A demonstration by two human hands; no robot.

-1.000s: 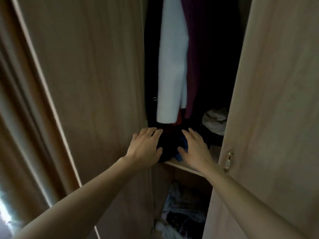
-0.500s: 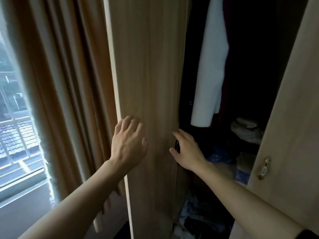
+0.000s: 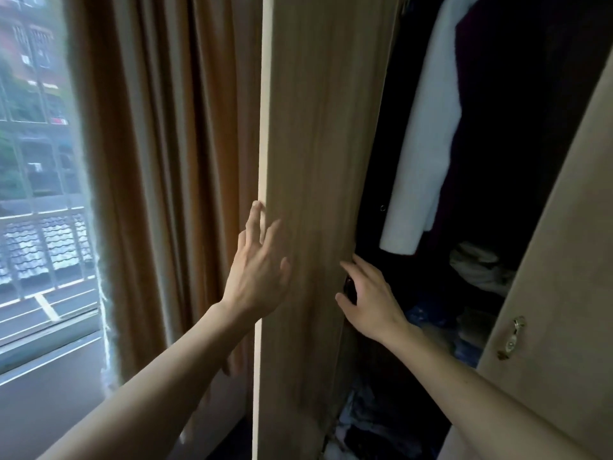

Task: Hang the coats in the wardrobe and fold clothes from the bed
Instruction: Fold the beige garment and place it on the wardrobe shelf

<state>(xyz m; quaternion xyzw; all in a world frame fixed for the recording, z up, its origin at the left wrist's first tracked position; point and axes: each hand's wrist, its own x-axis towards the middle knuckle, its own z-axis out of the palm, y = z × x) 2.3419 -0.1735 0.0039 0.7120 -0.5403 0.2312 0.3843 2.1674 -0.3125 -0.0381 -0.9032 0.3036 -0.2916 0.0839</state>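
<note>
Left hand (image 3: 258, 270) open, fingers spread flat on the wardrobe's left door (image 3: 315, 161), centre frame, probably to swing it. Right hand (image 3: 368, 300) curved around a dark knob (image 3: 349, 287) at the door's inner edge; true grip or not, impossible to tell. Upper right, inside: white coat (image 3: 421, 144) hanging among dark garments, crumpled clothes (image 3: 481, 267) heaped lower down. Brown curtain (image 3: 159, 161) and window (image 3: 39, 194) at left.

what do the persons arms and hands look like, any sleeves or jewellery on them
Both arms are bare right down to the frame's lower edge, with no sleeve or cuff in view. The left hand and right hand wear no gloves. No ring, watch or bracelet shows on the fingers or wrists, and no markings are visible.
</note>
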